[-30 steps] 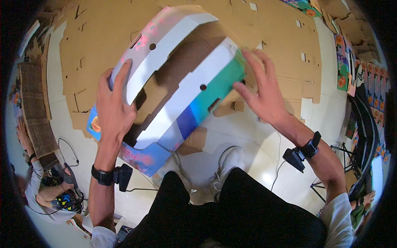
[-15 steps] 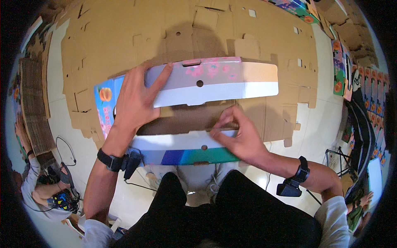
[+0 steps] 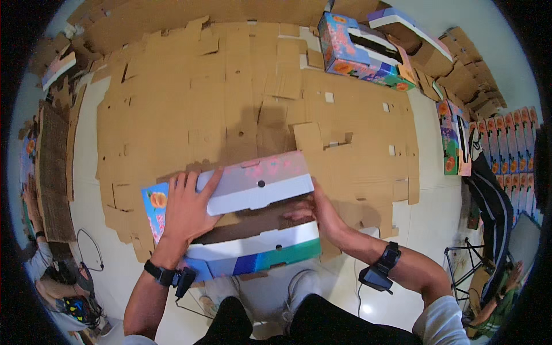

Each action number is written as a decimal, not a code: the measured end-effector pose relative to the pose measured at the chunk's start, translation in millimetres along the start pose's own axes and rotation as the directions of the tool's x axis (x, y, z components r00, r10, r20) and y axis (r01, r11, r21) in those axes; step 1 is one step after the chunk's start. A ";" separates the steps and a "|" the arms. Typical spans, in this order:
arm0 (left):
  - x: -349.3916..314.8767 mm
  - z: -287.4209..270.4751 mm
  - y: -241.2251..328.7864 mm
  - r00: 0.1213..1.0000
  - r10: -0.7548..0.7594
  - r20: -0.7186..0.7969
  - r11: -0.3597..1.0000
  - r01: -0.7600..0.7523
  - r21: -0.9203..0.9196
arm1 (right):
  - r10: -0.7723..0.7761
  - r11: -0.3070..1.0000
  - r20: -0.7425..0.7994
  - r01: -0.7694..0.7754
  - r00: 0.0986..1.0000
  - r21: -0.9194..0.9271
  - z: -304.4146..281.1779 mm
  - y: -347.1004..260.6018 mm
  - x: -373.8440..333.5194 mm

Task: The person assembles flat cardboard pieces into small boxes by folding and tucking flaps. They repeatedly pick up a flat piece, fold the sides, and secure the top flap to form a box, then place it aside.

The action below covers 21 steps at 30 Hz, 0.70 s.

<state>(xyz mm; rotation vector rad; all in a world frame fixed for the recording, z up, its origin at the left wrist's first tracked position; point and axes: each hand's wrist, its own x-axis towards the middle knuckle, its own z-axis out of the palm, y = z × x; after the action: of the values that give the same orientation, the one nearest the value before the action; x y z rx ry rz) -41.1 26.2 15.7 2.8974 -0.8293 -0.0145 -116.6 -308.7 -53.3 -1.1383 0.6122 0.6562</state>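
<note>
Both hands on printed carton (image 3: 253, 221), low centre on cardboard sheets (image 3: 230, 103).

L hand (image 3: 185, 211) flat, fingers spread, pressing top flap nr its left end, not clamped. R hand (image 3: 315, 211) at right end w/ fingertips tucked inside & hidden, so grip can't be told, prob. hooked on an inner flap. Carton's near bottom edge partly cut off by knees; far right, stacked cartons (image 3: 368, 49) half out of view.

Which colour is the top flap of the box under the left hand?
Pale grey-white with pink blotches, best seen in the head view: top flap, left hand.
</note>
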 end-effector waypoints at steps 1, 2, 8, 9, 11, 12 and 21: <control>0.1 -0.3 -1.1 1.000 0.016 0.010 1.000 -0.016 0.004 | 0.046 0.997 0.097 -0.040 0.994 -0.064 0.5 1.8 -0.7; -1.0 0.2 -2.8 0.999 0.030 0.019 1.000 -0.030 0.005 | 0.088 0.989 0.243 -0.056 0.966 -0.137 -0.7 3.5 -1.2; -3.9 6.7 -8.4 0.995 0.091 0.032 0.995 -0.092 0.037 | -0.328 0.225 0.243 0.325 0.913 -0.918 -42.3 13.3 -53.2; -4.8 7.3 -8.8 0.993 0.089 0.073 0.995 -0.092 0.036 | -0.247 0.070 0.293 0.318 0.924 -0.945 -51.8 19.1 -72.7; -5.3 8.1 -9.8 0.995 0.101 0.010 0.995 -0.101 0.009 | -0.188 -0.070 0.456 0.451 0.870 -0.890 -63.5 37.0 -100.4; -5.2 8.1 -10.2 0.994 0.107 0.000 0.994 -0.106 -0.021 | -0.149 -0.121 0.532 0.519 0.833 -0.846 -65.8 49.8 -113.7; -4.7 4.5 -13.6 0.987 0.157 -0.020 0.987 -0.158 -0.032 | -0.075 -0.305 0.567 0.523 0.820 -0.796 -78.5 83.8 -114.0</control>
<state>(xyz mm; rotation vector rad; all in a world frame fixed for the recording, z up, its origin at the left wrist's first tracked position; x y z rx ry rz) -38.2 39.6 9.5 2.7883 -1.0424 0.0120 -262.7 -377.9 -44.7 -2.5827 -0.9062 0.7632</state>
